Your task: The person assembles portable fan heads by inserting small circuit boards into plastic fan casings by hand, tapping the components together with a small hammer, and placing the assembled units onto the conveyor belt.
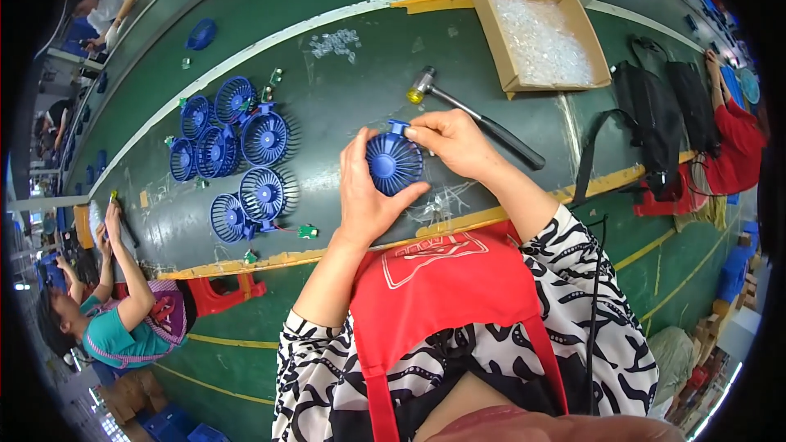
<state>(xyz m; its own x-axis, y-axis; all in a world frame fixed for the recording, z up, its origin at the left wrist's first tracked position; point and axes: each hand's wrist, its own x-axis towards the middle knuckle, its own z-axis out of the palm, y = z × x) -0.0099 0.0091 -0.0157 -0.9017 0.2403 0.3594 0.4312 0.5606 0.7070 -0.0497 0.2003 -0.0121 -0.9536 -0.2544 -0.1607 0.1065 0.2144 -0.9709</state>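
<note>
A round blue plastic fan housing (394,162) with a slotted grille is held just above the dark bench top. My left hand (364,192) wraps round its left side, thumb along the lower edge. At the upper right, my right hand (450,141) pinches near the small tab on the housing's rim; whether a small piece sits between those fingertips is too small to tell. Beyond my right hand lies a hammer (483,120) with a yellow tip and a black grip. To the left stand several similar blue fan housings (264,138), some with small green circuit boards (307,231) on wires.
An open cardboard box (602,74) full of small clear plastic pieces stands at the far right. A little heap of clear pieces (336,45) lies at the back. Black bags (655,110) rest on the right end. Co-workers sit at left and right; a conveyor (270,0) runs behind.
</note>
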